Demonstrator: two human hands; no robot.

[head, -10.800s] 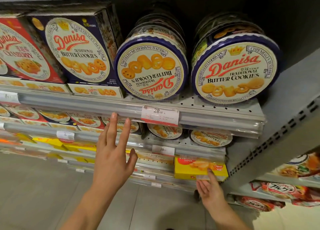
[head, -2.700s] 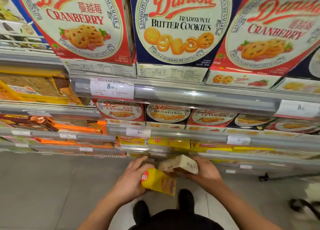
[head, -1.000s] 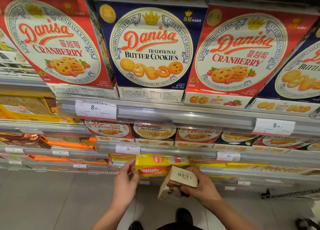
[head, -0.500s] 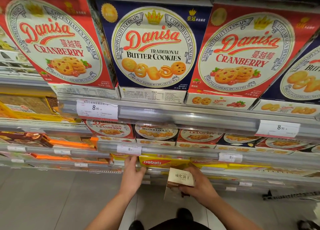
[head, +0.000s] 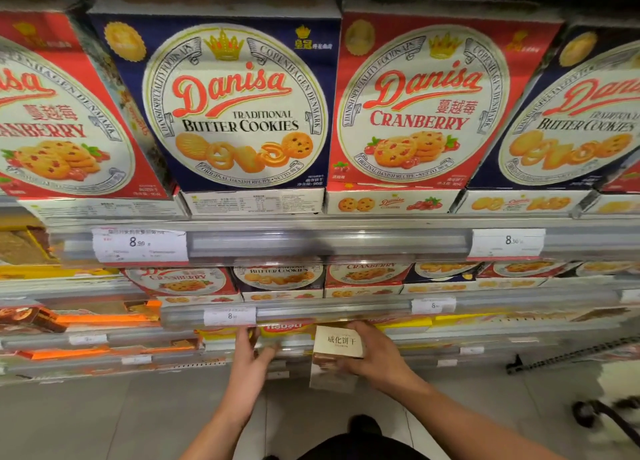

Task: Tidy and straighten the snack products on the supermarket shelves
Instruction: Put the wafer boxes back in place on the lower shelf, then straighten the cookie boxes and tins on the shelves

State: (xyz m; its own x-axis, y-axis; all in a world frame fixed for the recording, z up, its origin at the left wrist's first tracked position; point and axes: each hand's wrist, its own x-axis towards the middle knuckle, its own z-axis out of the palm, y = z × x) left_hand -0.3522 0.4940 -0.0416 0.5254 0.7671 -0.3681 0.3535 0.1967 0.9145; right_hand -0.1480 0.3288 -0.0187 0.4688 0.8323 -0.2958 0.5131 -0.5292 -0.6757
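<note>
Beige box (head: 337,342) gripped by right hand (head: 377,357), left hand (head: 251,359) spread.

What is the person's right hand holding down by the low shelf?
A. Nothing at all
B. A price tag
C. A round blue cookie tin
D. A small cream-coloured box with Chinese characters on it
D: the right hand is wrapped around a small cream-coloured box printed with dark Chinese characters, held in front of the low shelf.
</note>
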